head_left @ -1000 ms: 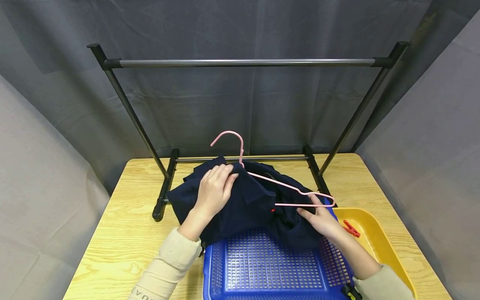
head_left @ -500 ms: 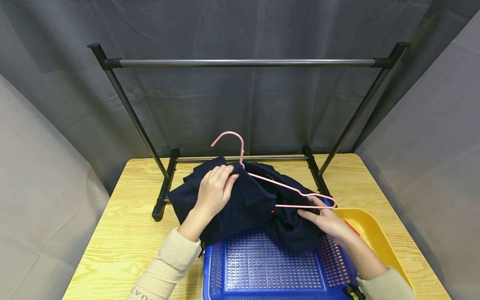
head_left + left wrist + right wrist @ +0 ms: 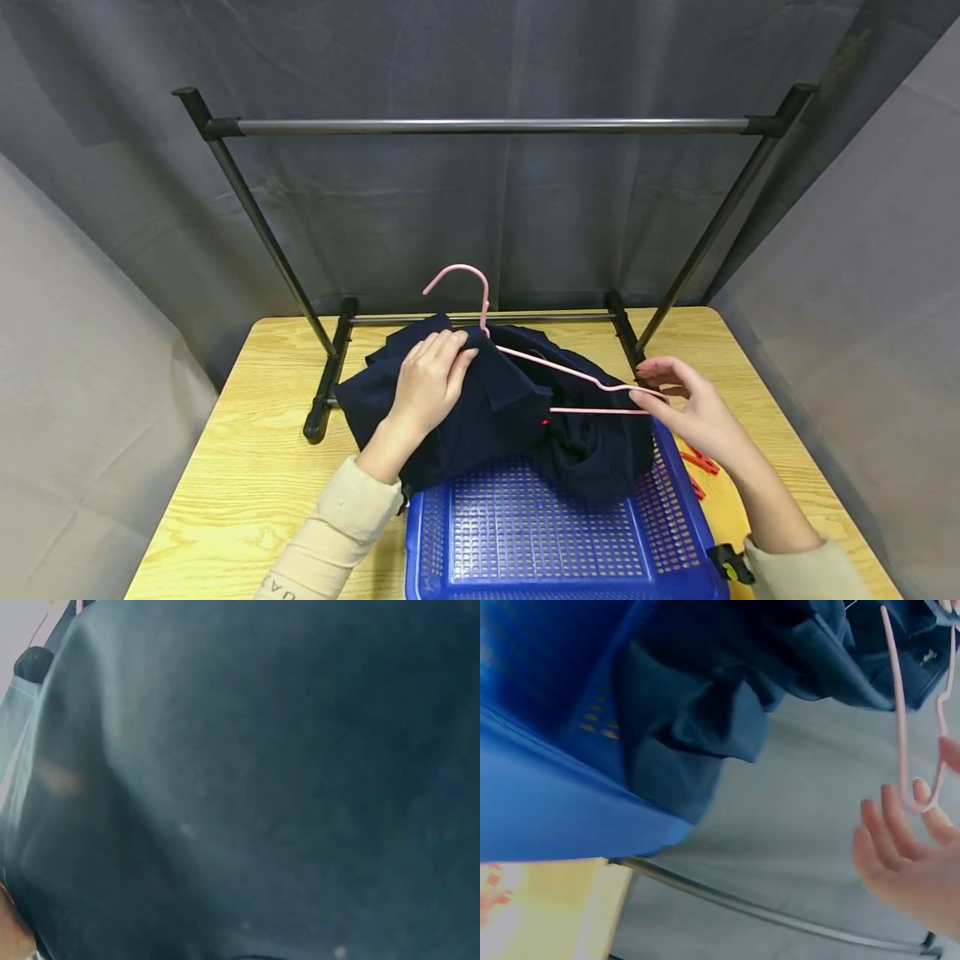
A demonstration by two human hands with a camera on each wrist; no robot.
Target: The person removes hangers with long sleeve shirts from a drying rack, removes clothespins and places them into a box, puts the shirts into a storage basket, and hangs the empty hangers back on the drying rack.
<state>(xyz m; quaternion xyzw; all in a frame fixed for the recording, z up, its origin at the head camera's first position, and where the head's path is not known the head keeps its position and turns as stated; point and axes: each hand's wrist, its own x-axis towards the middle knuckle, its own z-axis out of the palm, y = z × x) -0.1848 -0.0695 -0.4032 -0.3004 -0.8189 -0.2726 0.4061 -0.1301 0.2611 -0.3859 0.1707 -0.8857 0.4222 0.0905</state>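
In the head view my left hand (image 3: 433, 375) grips a dark navy shirt (image 3: 480, 433) near its collar, just left of where the pink hanger (image 3: 547, 362) comes out. The hanger's hook stands up and its left part is hidden inside the cloth. Its right end sticks out bare over the shirt, and my right hand (image 3: 690, 408) holds that end between thumb and fingers. The right wrist view shows the hanger's rounded tip at my right fingers (image 3: 900, 832), the other fingers spread loosely. Navy cloth (image 3: 262, 772) fills the left wrist view.
Under the shirt stands a blue perforated basket (image 3: 547, 533). To its right, a yellow tray (image 3: 726, 508) holds red clothespins (image 3: 701, 460). Behind rises a rack with a metal rail (image 3: 495, 126) and black posts. Grey cloth walls surround the wooden table (image 3: 225, 467).
My right hand has come out from under the hanger, up and to the right, and now holds its right end. My left hand has stayed in place on the shirt.
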